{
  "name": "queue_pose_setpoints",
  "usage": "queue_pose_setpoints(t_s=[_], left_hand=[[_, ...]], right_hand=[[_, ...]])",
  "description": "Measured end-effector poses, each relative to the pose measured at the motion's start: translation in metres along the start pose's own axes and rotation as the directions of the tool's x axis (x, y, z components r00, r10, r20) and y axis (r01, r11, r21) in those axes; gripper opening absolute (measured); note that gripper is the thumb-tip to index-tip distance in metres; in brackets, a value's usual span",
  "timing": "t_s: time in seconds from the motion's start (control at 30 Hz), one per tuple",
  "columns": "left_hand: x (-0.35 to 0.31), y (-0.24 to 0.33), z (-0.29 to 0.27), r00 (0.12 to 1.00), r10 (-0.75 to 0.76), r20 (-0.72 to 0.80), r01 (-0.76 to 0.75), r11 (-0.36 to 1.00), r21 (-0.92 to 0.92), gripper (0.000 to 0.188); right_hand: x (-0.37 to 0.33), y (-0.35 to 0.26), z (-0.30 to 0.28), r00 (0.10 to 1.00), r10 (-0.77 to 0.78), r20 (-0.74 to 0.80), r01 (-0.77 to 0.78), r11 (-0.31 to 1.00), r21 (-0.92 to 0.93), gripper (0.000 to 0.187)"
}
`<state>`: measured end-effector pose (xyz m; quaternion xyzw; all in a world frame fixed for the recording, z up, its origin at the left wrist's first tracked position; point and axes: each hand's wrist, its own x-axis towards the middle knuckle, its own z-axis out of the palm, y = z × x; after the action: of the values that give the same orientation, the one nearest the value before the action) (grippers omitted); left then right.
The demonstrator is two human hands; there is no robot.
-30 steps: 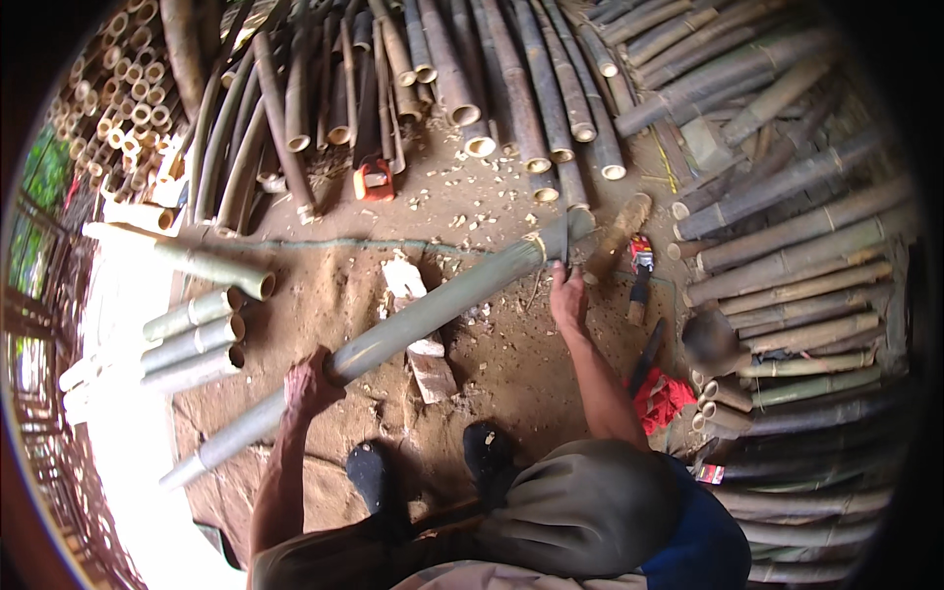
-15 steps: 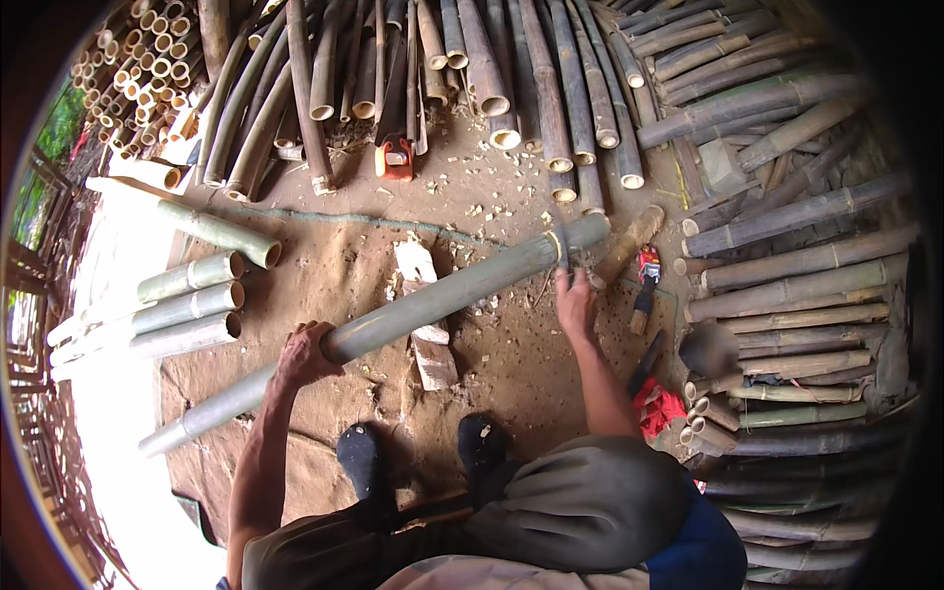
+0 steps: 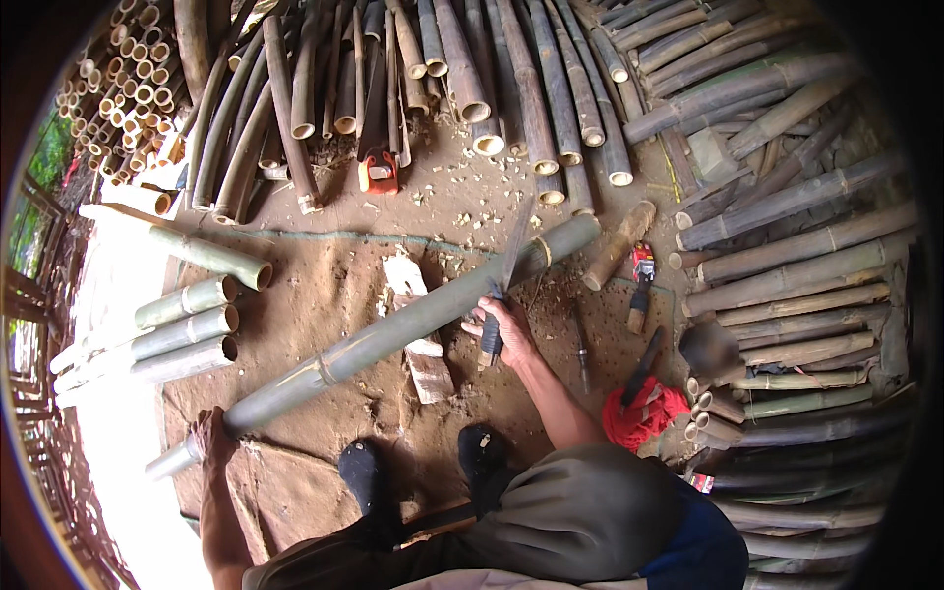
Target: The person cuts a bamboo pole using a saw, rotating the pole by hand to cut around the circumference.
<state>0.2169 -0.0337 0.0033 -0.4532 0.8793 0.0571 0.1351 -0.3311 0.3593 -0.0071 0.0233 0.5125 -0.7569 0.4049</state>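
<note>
A long green bamboo pole [image 3: 393, 329] slants from lower left to upper right, lying over a pale wooden block [image 3: 433, 379] on the ground. Near its lower left end, my left hand [image 3: 211, 435] is closed round the pole. My right hand [image 3: 509, 332] grips a knife [image 3: 492, 344] by its dark wrapped handle, on the near side of the pole. The blade points up and away, crossing over the pole short of the ringed node near its far end. Whether the blade touches the pole, I cannot tell.
Cut green bamboo pieces [image 3: 187, 320] lie at left. Dark bamboo poles [image 3: 472, 98] fan out at the back, and more bamboo [image 3: 806, 251] is stacked at right. An orange tool [image 3: 378, 175], a red-headed tool [image 3: 641, 280], a thin dark tool [image 3: 582, 349] and a red cloth [image 3: 644, 408] rest on the ground.
My left hand has shifted down the pole toward its lower left end. My right hand, with the knife, has come nearer and leftward from the node close to the far end.
</note>
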Motion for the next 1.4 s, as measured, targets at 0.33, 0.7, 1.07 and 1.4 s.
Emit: queue_pose_setpoints(t_s=[0.33,0.7,1.07,1.4], left_hand=[[0.023,0.125,-0.070,0.974,0.154,-0.169,-0.170,0.982,-0.087,0.041],[0.027,0.334,-0.079,0.948,0.272,-0.168,-0.318,0.858,-0.404,0.078],[-0.006,0.303,-0.047,0.961,0.251,0.112,-0.167,0.858,-0.486,0.070],[-0.041,0.314,0.005,0.935,0.118,-0.334,-0.207,0.947,-0.244,0.074]], right_hand=[[0.064,-0.141,0.008,0.939,-0.322,-0.121,0.300,0.939,-0.170,0.048],[-0.017,-0.110,0.012,0.952,-0.225,-0.206,0.135,0.916,-0.377,0.038],[-0.043,-0.088,0.006,0.935,-0.313,-0.165,0.230,0.892,-0.390,0.036],[0.004,-0.092,-0.048,0.850,-0.496,0.178,0.106,-0.170,-0.980,0.049]])
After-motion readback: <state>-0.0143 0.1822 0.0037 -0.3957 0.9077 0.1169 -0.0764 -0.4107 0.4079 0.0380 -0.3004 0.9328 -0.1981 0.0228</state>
